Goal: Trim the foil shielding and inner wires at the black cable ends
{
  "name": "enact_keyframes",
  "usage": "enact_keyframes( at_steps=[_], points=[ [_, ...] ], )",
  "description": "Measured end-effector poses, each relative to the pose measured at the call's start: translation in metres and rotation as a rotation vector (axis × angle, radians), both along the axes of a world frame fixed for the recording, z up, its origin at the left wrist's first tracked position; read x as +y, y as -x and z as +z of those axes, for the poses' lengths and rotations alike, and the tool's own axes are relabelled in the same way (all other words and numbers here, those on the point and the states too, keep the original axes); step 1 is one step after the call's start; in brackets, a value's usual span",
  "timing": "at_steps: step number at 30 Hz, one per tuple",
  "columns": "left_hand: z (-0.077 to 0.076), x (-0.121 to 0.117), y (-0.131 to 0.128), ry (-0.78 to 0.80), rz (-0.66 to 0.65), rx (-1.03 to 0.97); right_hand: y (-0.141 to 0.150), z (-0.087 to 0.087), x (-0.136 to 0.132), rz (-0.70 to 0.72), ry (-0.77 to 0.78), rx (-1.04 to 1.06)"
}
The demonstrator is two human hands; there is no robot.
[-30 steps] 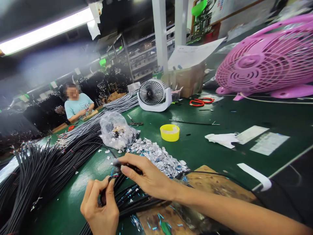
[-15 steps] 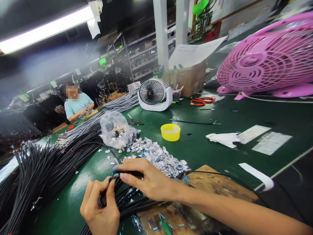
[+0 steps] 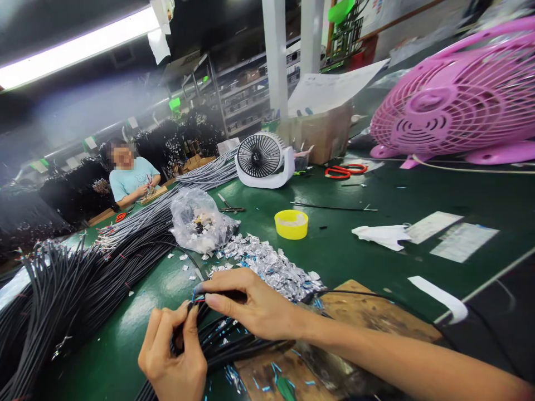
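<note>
My left hand point(image 3: 173, 351) is closed, pinching a black cable point(image 3: 179, 338) near its end between thumb and forefinger. Thin blue and red wires point(image 3: 197, 298) come out of that end. My right hand point(image 3: 254, 306) reaches in from the right, its thumb and forefinger closed about these wires; the forefinger's tip looks grey. Something dark under the right palm is mostly hidden. Below both hands runs a bundle of black cables point(image 3: 234, 352). Just beyond the right hand lies a heap of silver foil scraps point(image 3: 271, 267).
Long bundles of black cables point(image 3: 104, 278) spread over the left of the green table. A plastic bag point(image 3: 200, 220), a yellow ring-shaped container point(image 3: 291, 231), a white fan point(image 3: 263, 161), red-handled scissors point(image 3: 346, 171) and a pink fan point(image 3: 451, 100) stand or lie farther back. A co-worker point(image 3: 134, 175) sits far left.
Both hands keep nearly the same pose at the cable end. The blue and red wires between the fingertips have shifted very slightly.
</note>
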State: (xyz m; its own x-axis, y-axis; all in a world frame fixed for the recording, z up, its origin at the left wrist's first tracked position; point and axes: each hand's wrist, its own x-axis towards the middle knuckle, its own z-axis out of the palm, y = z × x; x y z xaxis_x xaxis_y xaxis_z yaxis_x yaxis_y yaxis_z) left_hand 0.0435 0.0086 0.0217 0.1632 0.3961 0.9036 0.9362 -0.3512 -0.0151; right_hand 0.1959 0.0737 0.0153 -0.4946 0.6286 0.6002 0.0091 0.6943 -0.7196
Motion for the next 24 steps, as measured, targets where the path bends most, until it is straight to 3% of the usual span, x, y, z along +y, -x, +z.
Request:
enact_keyframes(
  at_steps=[6, 11, 15, 19, 24],
  points=[
    [0.0004, -0.0018, -0.0017, 0.041, 0.007, -0.044, 0.0000, 0.0014, -0.0006, -0.047, -0.024, 0.003],
    [-0.0002, -0.0053, -0.0028, 0.230, 0.000, -0.259, -0.0002, 0.0001, -0.0018, -0.136, -0.095, 0.008],
    [-0.0031, -0.0051, -0.0004, 0.478, -0.160, -0.499, -0.0014, -0.0005, -0.0027, -0.154, -0.156, -0.001],
    [-0.0059, -0.0036, -0.0010, 0.770, -0.342, -0.921, -0.0020, 0.0007, -0.0026, -0.113, -0.161, -0.011],
    [-0.0040, -0.0031, -0.0032, 0.830, -0.383, -1.016, -0.0024, 0.0033, -0.0021, -0.068, -0.095, -0.007]
  ],
)
